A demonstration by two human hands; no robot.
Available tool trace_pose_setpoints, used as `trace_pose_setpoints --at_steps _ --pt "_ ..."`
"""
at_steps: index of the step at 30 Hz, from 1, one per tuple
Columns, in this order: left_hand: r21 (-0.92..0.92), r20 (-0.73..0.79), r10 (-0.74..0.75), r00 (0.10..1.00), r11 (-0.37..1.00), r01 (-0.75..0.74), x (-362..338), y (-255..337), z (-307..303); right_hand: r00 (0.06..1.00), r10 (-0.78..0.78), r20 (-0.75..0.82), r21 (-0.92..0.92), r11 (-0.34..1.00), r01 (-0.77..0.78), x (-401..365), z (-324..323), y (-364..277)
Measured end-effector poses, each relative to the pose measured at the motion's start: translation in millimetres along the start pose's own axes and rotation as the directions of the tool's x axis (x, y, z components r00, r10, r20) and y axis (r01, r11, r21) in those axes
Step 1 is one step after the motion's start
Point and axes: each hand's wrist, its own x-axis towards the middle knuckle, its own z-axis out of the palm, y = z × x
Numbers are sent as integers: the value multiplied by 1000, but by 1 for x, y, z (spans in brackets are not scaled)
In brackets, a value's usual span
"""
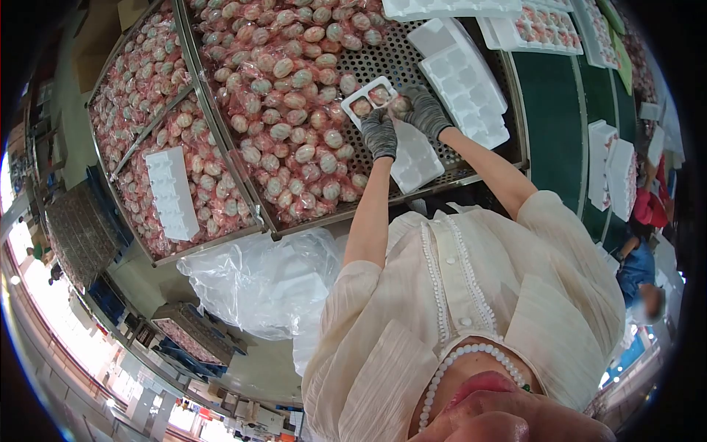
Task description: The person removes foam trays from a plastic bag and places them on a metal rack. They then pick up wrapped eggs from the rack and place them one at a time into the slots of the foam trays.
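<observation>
My left hand [378,135], in a grey striped glove, is closed on the near edge of a small white compartment tray [355,97]. Round wrapped pieces sit in some of its compartments. At the tray's right end, my right hand [427,114], gloved alike, has its fingers around an egg-shaped piece [400,107] in clear film. Just below the hands, another white tray [417,158] lies on the perforated metal surface. Many egg-shaped pieces [294,118] in clear and pinkish film are heaped left of my hands.
White moulded trays [465,88] are stacked at right within the metal-rimmed table [524,140]. A green conveyor belt [549,110] runs beyond, with filled trays [545,28]. Left, a white tray [171,193] lies on another heap. Clear plastic sheeting [258,283] hangs below. A person [639,272] is far right.
</observation>
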Motion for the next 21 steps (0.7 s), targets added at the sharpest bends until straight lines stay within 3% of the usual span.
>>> trace_pose_setpoints --at_steps 1,2,3,4,6,8,9,10,11,12,13,15,16,18,19,21 --pt "123 6 82 997 989 -82 -5 9 -5 988 -151 -38 -204 969 141 2 2 -3" --pt "244 21 163 986 956 -163 -8 17 -10 988 -152 -35 -204 969 142 -1 4 -7" --pt "215 59 74 995 973 -85 -8 19 -10 984 -171 53 -258 949 179 -5 6 -13" --pt "214 56 76 996 973 -86 -6 19 -9 973 -184 139 -310 925 219 -6 6 -16" --pt "318 191 28 981 944 -89 0 17 -8 966 -212 148 -209 948 240 -4 12 1" --pt "355 152 53 987 929 -105 1 14 -7 934 -321 157 -171 923 346 -2 3 -3" --pt "322 158 75 985 939 -123 2 17 -10 964 -213 159 521 848 102 4 4 -9" --pt "291 167 93 982 946 -140 0 19 -15 960 -224 169 526 844 104 5 7 -15" --pt "251 126 117 985 957 -146 -5 22 -18 958 -157 240 172 978 117 6 6 -20" --pt "253 119 114 986 957 -141 -6 18 -16 959 -72 275 -209 969 133 9 1 -31" --pt "185 71 101 992 976 -112 -9 11 -12 934 -302 190 -258 903 344 6 11 -24" --pt "12 9 74 997 997 -75 -12 5 -13 925 -263 274 -263 905 335 14 26 -15" --pt "15 6 75 997 997 -76 -15 5 -15 911 -212 353 -276 907 318 19 30 -11" --pt "45 -49 139 989 990 -137 -20 7 -19 905 -215 368 -237 919 315 19 30 -6" --pt "-38 39 47 998 998 -46 -19 8 -25 899 -225 376 -320 879 354 18 30 -7" --pt "-9 7 39 999 999 -39 -9 6 -35 885 -285 368 -465 768 441 14 35 -10"
